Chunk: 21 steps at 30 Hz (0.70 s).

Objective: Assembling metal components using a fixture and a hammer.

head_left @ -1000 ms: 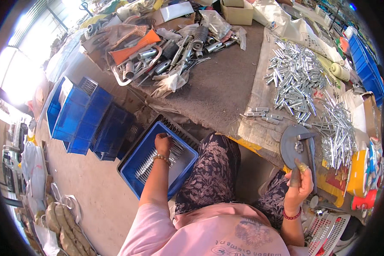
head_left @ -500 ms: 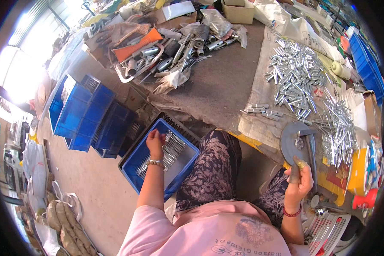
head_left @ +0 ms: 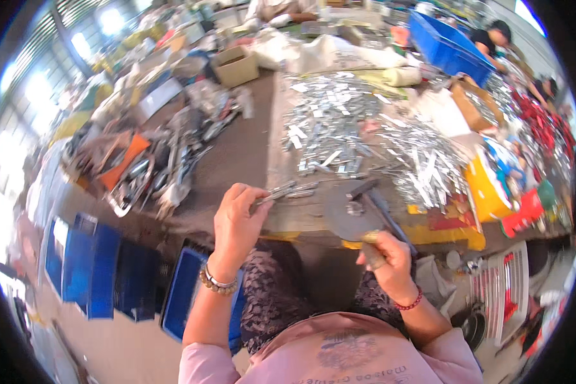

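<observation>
My left hand [head_left: 239, 221] reaches over the bench edge, its thumb and fingers pinched at the near end of a short silver metal tube [head_left: 267, 199]. Beside the fingertips a few more such tubes [head_left: 301, 191] lie in a small row. My right hand [head_left: 390, 265] is curled at the near rim of a round grey disc [head_left: 342, 214], with coverings on its thumb and a finger. Whether anything is inside that curl, I cannot make out. A hammer [head_left: 390, 221] rests across the disc, its handle running down toward the right hand.
Behind the disc lies a big heap of metal tubes [head_left: 329, 118], with thin rods [head_left: 425, 166] heaped to its right. Mixed tools [head_left: 166, 157] clutter the bench's left. A blue tray [head_left: 189, 288] and blue bins [head_left: 96, 269] stand lower left. Co-workers [head_left: 493, 41] sit beyond.
My left hand has left the blue tray of rods and moved up and right to the tubes on the bench. The view has swung right; my right hand stays by the disc.
</observation>
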Available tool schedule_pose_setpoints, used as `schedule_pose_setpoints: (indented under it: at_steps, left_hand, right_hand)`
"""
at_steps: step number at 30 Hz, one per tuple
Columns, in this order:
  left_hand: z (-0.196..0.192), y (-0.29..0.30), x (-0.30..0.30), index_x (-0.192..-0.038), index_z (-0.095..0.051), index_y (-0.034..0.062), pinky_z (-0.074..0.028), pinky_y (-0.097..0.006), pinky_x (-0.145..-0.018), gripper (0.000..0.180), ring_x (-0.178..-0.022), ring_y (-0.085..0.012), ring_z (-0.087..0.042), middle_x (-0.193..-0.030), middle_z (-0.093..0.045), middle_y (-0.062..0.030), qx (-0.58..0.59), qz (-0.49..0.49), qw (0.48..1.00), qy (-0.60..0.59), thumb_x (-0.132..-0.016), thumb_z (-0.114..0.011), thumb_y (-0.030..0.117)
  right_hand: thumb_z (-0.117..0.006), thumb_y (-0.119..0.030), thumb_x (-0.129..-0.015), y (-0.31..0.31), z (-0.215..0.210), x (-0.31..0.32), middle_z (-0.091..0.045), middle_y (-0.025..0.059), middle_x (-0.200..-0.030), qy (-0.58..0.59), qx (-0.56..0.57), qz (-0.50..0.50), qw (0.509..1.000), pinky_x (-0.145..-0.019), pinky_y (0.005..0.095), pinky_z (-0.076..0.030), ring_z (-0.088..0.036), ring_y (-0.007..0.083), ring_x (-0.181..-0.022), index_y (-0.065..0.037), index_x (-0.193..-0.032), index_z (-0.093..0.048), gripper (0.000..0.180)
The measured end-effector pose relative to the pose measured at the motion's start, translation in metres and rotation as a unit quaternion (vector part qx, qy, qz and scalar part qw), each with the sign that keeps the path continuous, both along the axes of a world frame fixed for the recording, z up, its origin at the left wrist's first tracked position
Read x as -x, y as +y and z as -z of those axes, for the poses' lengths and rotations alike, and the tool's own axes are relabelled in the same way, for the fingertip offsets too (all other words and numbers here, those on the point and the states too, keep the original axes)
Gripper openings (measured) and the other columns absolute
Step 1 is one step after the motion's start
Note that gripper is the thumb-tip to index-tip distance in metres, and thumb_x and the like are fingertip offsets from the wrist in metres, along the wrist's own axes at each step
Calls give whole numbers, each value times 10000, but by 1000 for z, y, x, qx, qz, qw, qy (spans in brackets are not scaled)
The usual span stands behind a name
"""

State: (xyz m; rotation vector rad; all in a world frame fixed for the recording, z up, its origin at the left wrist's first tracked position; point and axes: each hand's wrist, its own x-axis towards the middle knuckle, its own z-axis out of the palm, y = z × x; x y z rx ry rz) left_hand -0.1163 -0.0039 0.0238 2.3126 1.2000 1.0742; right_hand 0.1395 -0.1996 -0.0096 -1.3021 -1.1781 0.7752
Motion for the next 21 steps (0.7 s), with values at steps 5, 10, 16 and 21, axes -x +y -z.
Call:
schedule_pose_setpoints:
  at_steps: [5,10,16,21]
  left_hand:
    - [8,20,-23,-997,-744,98,-564,-460,-847,160,-992,-341,-699,-970,-686,-94,-12,0,995,96,-859,-824,98]
    - [-2,21,-30,-960,-740,74,-544,-452,-851,127,-1001,-333,-673,-961,-647,-98,-30,12,987,159,-862,-814,106]
    - [1,13,-36,-947,-743,47,-531,-417,-819,109,-931,-316,-659,-961,-640,-97,-98,4,989,112,-869,-816,70]
    - [-19,-35,-64,-980,-749,33,-556,-414,-790,133,-917,-340,-699,-965,-691,-120,-17,123,991,47,-876,-829,53]
  right_hand:
    - [-738,-18,-1001,-16,-25,-5,-763,101,-853,-124,-66,-20,990,-668,303,-570,-745,166,-720,-22,-1194,-772,196]
    - [-791,-37,-928,-28,-40,-46,-755,136,-872,-268,-57,117,955,-618,347,-550,-709,225,-664,-66,-1156,-789,229]
    - [-753,-32,-896,11,-28,-124,-731,134,-990,-420,-30,265,868,-741,456,-603,-751,363,-870,-86,-1215,-719,325]
    - [-693,0,-895,37,-22,-136,-678,147,-929,-528,6,235,816,-745,496,-592,-729,392,-872,-67,-1195,-634,314]
